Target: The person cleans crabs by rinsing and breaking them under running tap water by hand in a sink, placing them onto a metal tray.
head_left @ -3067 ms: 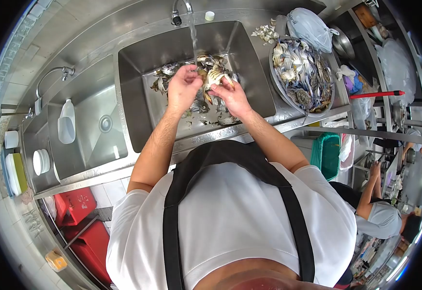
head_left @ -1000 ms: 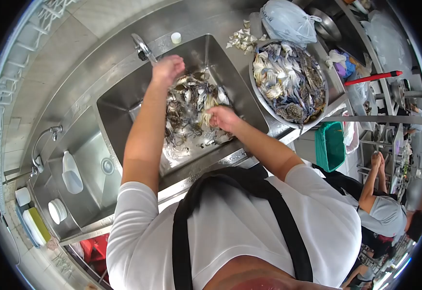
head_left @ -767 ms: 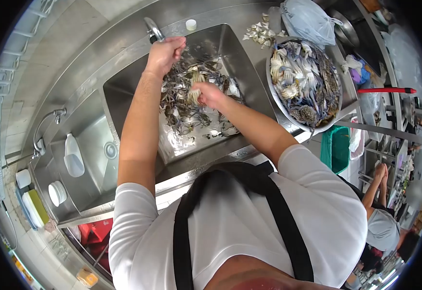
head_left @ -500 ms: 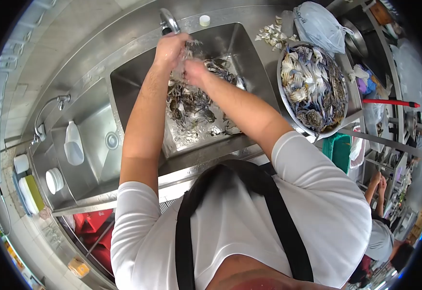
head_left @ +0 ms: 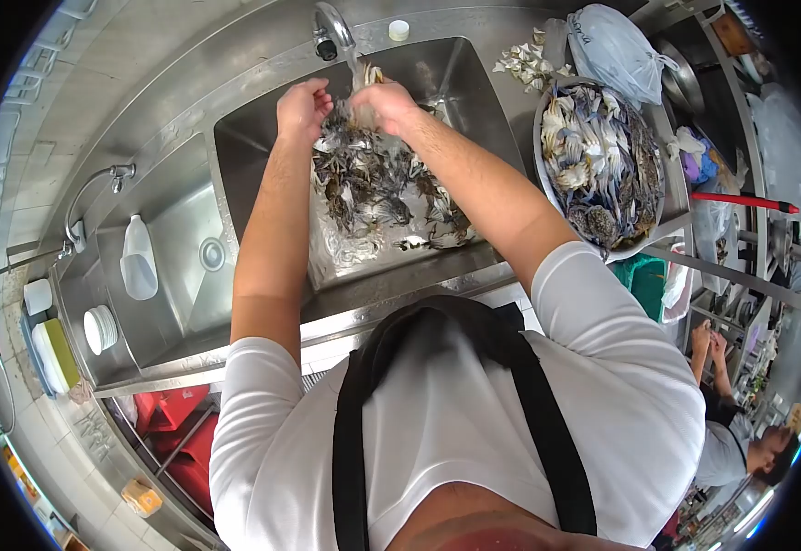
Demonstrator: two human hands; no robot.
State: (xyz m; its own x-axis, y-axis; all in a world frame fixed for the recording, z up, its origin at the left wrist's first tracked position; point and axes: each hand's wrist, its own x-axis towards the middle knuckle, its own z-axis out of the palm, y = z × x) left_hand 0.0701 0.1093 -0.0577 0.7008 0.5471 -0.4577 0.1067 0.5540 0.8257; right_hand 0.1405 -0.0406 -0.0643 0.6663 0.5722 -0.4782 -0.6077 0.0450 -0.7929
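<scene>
Water runs from the tap (head_left: 334,28) onto my right hand (head_left: 385,105), which is closed around a crab piece (head_left: 371,76). A pale, yellowish part of the piece sticks out above the fingers. To the left, my left hand (head_left: 303,108) is held with its fingers curled inward; whether anything is in them cannot be made out. Beneath both hands, a heap of dark and white crab pieces (head_left: 377,188) lies in the deep steel sink (head_left: 258,151), partly hidden by the right forearm.
A large round bowl (head_left: 540,174) heaped with crabs stands right of the sink. Behind it are white shell scraps (head_left: 525,64) and a tied plastic bag (head_left: 607,50). A second basin (head_left: 184,211) at left holds a cut white bottle (head_left: 138,262). Another person's hands (head_left: 708,342) show at far right.
My hands have moved apart, the left one dropping below the tap. My right hand has come up and right, and a crab piece now shows in it under the water.
</scene>
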